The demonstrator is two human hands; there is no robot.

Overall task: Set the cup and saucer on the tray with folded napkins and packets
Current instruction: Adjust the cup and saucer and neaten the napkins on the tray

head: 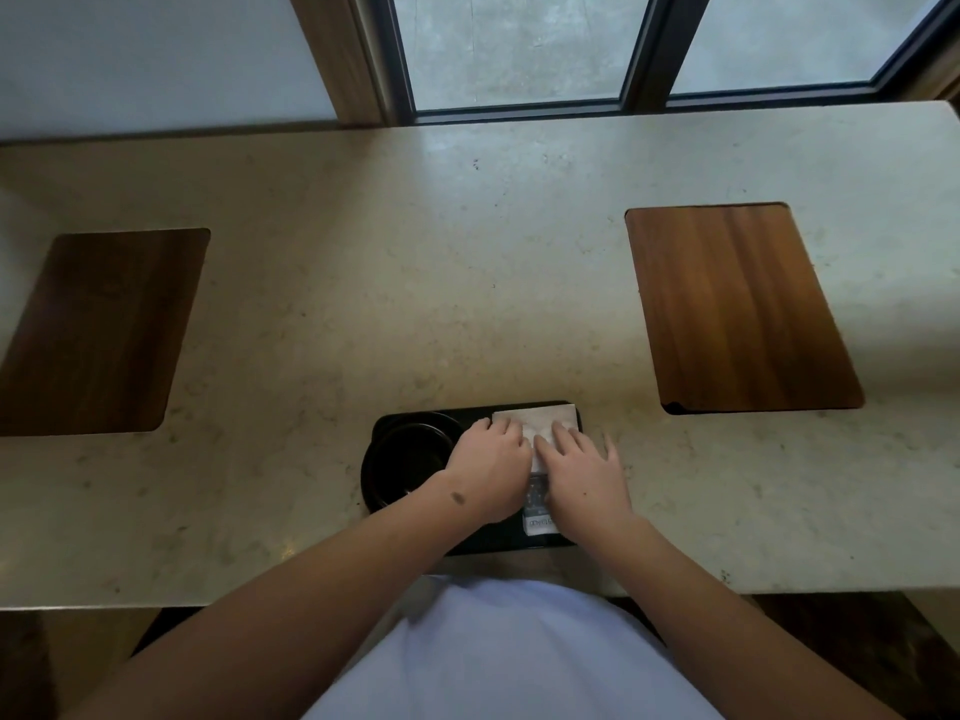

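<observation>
A black tray [470, 407] lies at the near edge of the stone counter. On its left half stands a black cup [410, 454] on a black saucer [371, 485]. A white folded napkin [540, 419] covers the tray's far right corner. My left hand [488, 467] and my right hand [584, 472] lie side by side on the napkin's near part, fingers fairly straight and pressing down. Between the hands a packet [537, 506] with printing shows, partly hidden by both hands.
Two dark wooden boards are set into the pale counter [415, 278], one at the left [98, 330] and one at the right [737, 309]. A window with dark frames [644, 54] runs along the far side. My light shirt fills the bottom of the view.
</observation>
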